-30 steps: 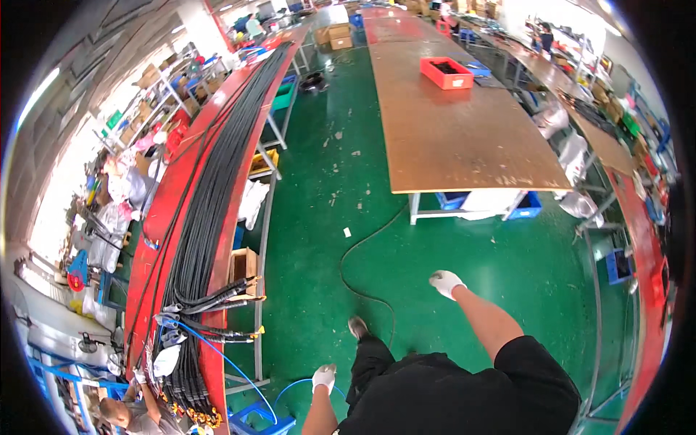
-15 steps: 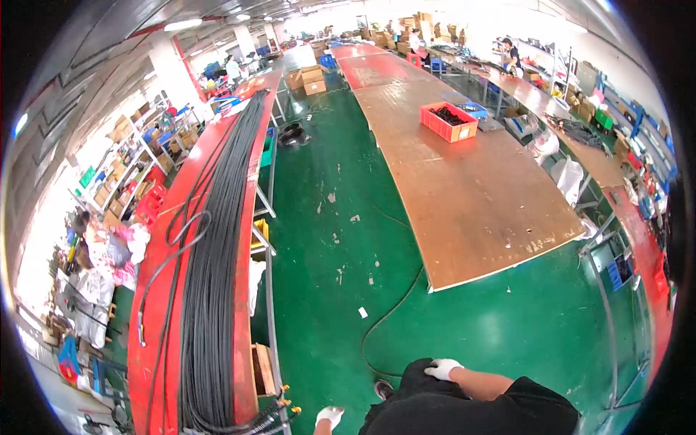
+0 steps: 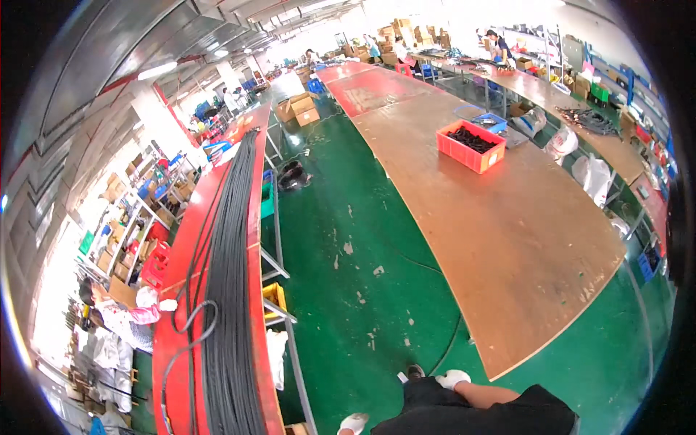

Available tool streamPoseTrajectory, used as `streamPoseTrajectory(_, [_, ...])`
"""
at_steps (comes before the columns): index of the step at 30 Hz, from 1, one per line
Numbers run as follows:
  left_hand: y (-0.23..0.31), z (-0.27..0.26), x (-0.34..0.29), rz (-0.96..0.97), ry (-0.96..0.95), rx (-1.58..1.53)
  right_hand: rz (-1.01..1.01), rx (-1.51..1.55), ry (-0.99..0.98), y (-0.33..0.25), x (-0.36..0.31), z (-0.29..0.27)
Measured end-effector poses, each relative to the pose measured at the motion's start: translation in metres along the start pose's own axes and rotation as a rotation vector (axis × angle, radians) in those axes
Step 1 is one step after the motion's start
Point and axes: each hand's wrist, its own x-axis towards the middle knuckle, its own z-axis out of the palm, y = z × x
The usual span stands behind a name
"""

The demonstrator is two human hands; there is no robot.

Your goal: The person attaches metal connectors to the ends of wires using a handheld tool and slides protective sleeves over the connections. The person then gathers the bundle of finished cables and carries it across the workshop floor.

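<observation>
My left hand [image 3: 354,423], in a white glove, hangs low at the bottom edge beside the red table, apart from it. Its fingers look loosely apart, and nothing shows in them. My right hand [image 3: 452,378], also white-gloved, is by my right thigh with loose fingers and nothing visible in it. The near corner of the brown table is the closest thing to it, not touched. On the red table [image 3: 181,362] to my left lies a long bundle of black cables [image 3: 230,312]. A thick looped grey cable [image 3: 212,319] lies next to the bundle.
A brown-topped table [image 3: 507,261] stands right of the green floor aisle [image 3: 355,254], bearing a red crate [image 3: 471,147] of black parts and a blue tray [image 3: 489,123]. A thin cable [image 3: 451,344] crosses the floor. Cardboard boxes [image 3: 299,109] stand ahead. A person [image 3: 127,315] works at left.
My view has moved forward and turned slightly; the brown table's corner is now nearer my right hand. The person at left has reached a gloved hand onto the red table by the looped cable.
</observation>
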Motion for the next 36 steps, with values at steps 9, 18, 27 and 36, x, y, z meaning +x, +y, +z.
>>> streamPoseTrajectory(9, [0.12, -0.246, -0.004, 0.243, 0.181, 0.321, 0.045, 0.203, -0.509, -0.025, 0.147, -0.092])
streamPoseTrajectory(18, [0.012, -0.276, 0.237, -0.211, -0.167, -0.289, -0.086, -0.183, -0.433, -0.112, 0.285, -0.148])
streamPoseTrajectory(27, [0.006, -0.598, 0.448, -0.114, 0.036, -0.042, -0.166, 0.144, -0.409, -0.286, 0.426, -0.285])
streamPoseTrajectory(36, [0.088, -0.773, 0.597, -0.029, 0.219, -0.283, 0.044, 0.359, 0.15, -0.372, 0.555, -0.351])
